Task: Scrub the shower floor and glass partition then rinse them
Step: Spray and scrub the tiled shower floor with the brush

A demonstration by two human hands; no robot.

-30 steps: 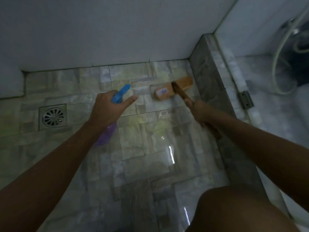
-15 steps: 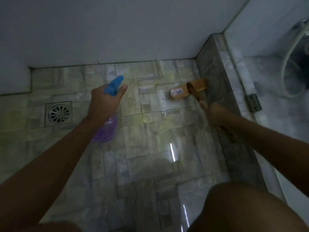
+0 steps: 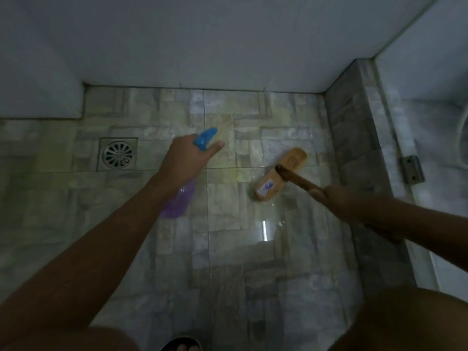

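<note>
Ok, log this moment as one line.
phase: scrub floor | left hand: holds spray bottle above floor | right hand: grips brush handle | brush head: on floor

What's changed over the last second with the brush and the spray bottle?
The scrub brush has been pulled from beside the curb back toward the person, and its head now lies slanted. The right hand still grips its handle, and the left hand still holds the spray bottle over the floor. Nothing was picked up or let go.
</note>
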